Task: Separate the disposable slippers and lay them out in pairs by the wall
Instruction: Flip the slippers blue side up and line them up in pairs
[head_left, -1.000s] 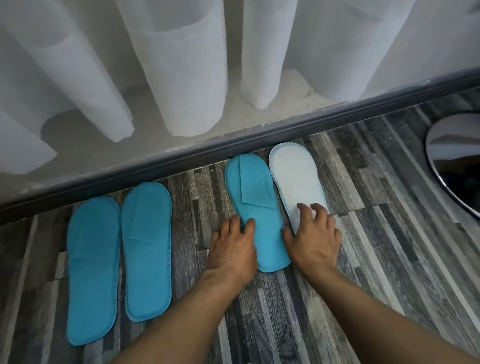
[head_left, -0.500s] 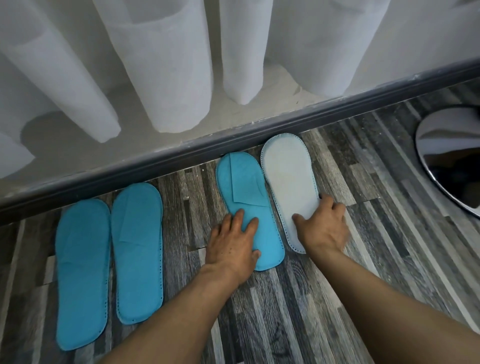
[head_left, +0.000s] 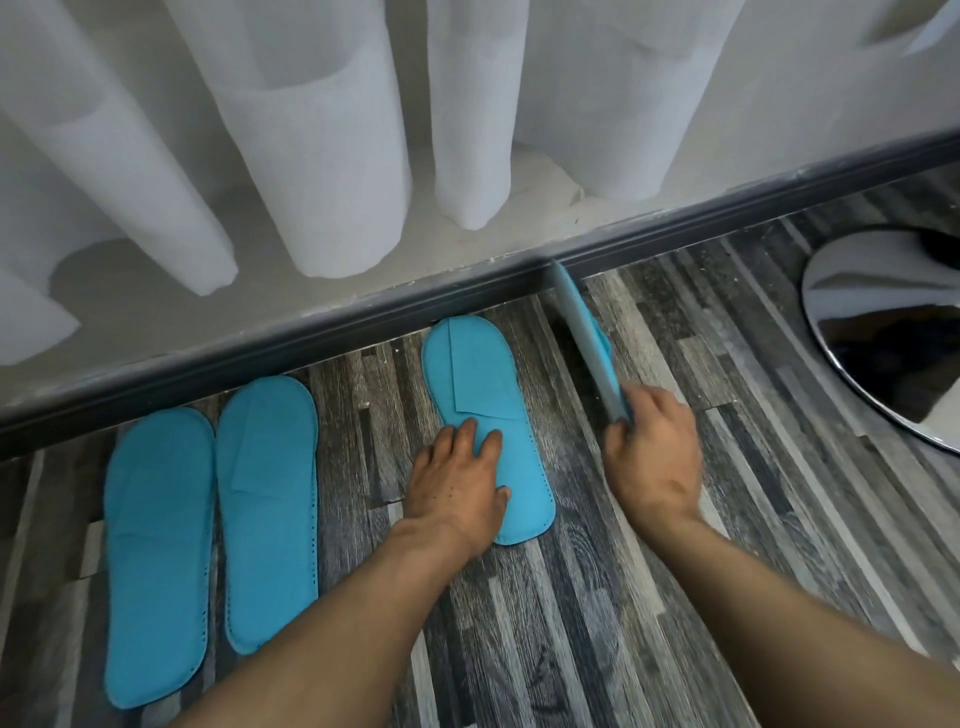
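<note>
- You have four slippers in view. Two blue ones, the far-left slipper (head_left: 156, 561) and its neighbour (head_left: 267, 509), lie flat side by side on the floor (head_left: 597, 623), toes toward the baseboard (head_left: 311, 332), edges almost touching.
- The third slipper (head_left: 483, 410) lies flat more to the right, also with the toe near the baseboard, apart from the first pair.
- The fourth slipper (head_left: 589, 338) is lifted and turned on its edge, so you see only a thin pale side with a strip of blue; its top face is hidden.
- Your left hand (head_left: 457, 488) rests flat on the heel half of the third slipper, fingers spread and not gripping anything. It covers a part of that slipper.
- Your right hand (head_left: 652, 457) is closed around the heel end of the fourth slipper; the fingertips are behind the slipper and cannot be seen. This hand looks a little blurred.
- Behind the baseboard hang white curtain folds (head_left: 332, 156); I count five, some are cut off by the picture edge.
- One shiny round object (head_left: 883, 338) is at the right edge, partly cut off, and I cannot tell what it is.
</note>
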